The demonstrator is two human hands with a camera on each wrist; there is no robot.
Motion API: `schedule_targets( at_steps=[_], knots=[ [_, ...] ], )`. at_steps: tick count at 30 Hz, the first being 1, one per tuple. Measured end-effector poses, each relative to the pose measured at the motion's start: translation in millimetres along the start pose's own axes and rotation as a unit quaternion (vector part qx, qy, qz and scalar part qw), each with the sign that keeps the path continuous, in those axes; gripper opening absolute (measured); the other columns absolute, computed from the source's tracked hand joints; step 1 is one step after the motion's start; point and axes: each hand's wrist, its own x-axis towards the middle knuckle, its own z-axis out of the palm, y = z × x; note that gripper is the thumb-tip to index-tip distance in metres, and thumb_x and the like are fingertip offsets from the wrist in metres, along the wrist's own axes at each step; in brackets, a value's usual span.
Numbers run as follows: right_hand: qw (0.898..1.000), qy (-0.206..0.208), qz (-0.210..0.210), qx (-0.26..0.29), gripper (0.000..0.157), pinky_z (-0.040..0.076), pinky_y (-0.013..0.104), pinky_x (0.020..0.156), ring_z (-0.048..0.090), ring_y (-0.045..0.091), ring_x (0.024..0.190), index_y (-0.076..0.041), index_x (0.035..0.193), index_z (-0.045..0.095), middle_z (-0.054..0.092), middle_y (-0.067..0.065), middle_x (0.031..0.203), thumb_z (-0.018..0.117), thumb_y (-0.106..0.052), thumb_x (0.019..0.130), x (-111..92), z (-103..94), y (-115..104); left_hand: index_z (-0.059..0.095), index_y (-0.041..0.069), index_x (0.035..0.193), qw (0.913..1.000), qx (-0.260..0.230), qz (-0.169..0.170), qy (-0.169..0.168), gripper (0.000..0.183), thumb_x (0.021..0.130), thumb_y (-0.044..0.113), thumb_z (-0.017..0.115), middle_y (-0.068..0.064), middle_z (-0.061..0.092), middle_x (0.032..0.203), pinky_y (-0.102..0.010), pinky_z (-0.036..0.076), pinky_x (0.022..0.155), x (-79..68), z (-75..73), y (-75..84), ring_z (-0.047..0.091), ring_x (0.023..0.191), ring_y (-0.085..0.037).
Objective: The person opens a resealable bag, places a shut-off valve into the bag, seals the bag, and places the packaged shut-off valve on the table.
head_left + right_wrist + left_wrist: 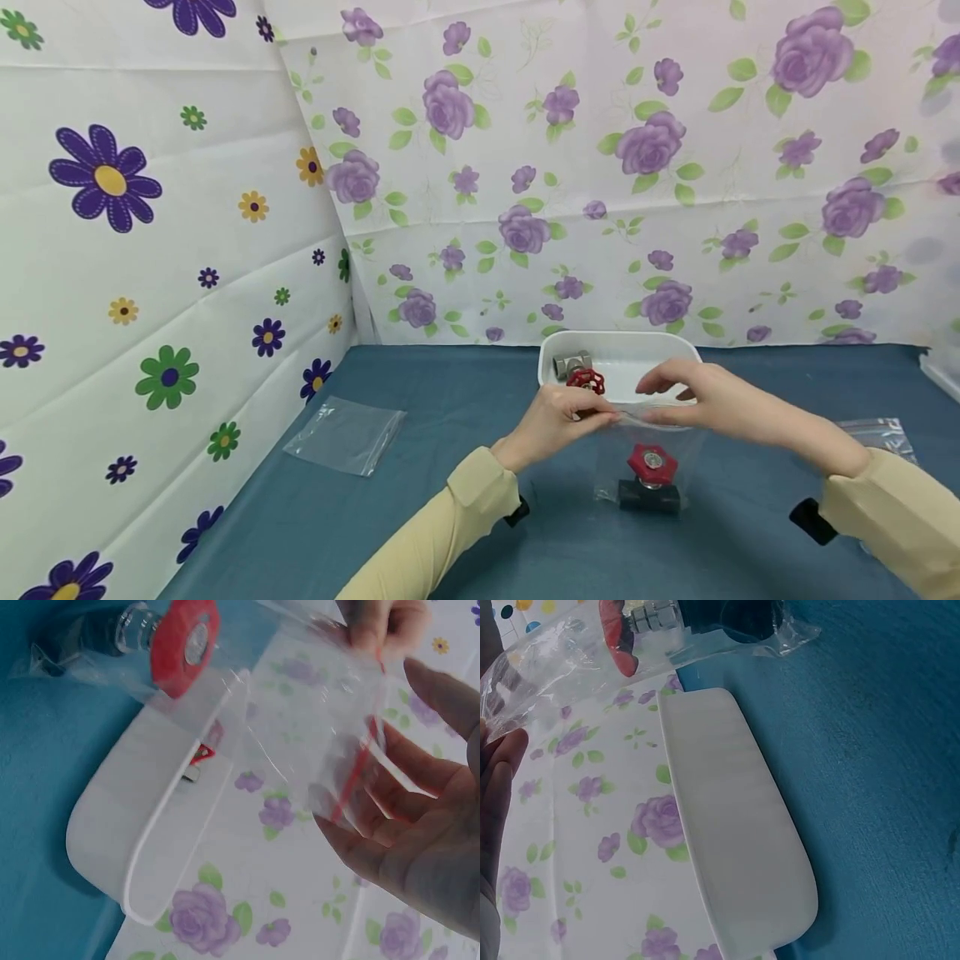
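Observation:
A clear zip bag [609, 467] hangs between my hands in the head view. Inside, at its bottom, is a valve [651, 483] with a black body and a red handwheel. My left hand [555, 421] pinches the bag's upper left edge. My right hand [705, 400] is at the upper right edge, thumb and fingers apart. From the right wrist view, its fingers [409, 761] touch the bag near the red zip strip, while the thumb stands away. Behind the bag, a white tray [660, 340] holds a metal valve [572, 364] with a red handwheel.
A flat clear bag [347, 437] lies on the blue cloth [450, 467] to the left. More clear bags [881, 435] lie at right, partly behind my right forearm. A translucent container [941, 371] stands at the right edge. Flowered sheets [480, 167] hang behind.

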Motion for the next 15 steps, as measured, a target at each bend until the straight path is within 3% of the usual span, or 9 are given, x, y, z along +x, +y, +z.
schedule_targets(
  at_steps=[3, 8, 15],
  knots=[
    [1.000, -0.009, -0.023, -0.001, 0.037, 0.046, 0.039, 0.074, 0.053, 0.021, 0.095, -0.009, 0.107, 0.060, 0.056, -0.003, 0.102, 0.066, -0.036, 0.082, 3.3, 8.6, 1.0, 0.070, 0.002, 0.088, 0.9999, -0.011, -0.006, 0.001, 0.009, 0.079, 0.002, 0.069, -0.004, 0.066, 0.083, -0.012, 0.044, 0.064, -0.3, 0.5, -0.4, 0.056, 0.071, 0.002],
    [0.998, -0.002, -0.064, -0.002, 0.016, 0.047, 0.031, 0.071, 0.055, 0.011, 0.085, -0.014, 0.098, 0.062, 0.057, -0.009, 0.093, 0.068, -0.018, 0.083, 8.7, 19.1, 3.7, 0.069, 0.002, 0.088, 0.9998, -0.015, -0.011, -0.007, 0.007, 0.083, 0.003, 0.065, -0.003, 0.066, 0.082, -0.013, 0.044, 0.064, -1.1, 0.4, -2.5, 0.056, 0.070, 0.002],
    [0.998, 0.011, -0.060, 0.000, 0.007, 0.048, 0.027, 0.062, 0.056, 0.005, 0.074, -0.015, 0.089, 0.065, 0.058, -0.012, 0.082, 0.067, -0.011, 0.084, 11.0, 22.7, 0.8, 0.069, 0.001, 0.090, 0.9998, -0.013, -0.004, -0.018, 0.008, 0.084, 0.003, 0.063, -0.003, 0.065, 0.080, -0.013, 0.044, 0.065, -0.9, -0.9, -3.8, 0.056, 0.069, 0.001]
  ],
)
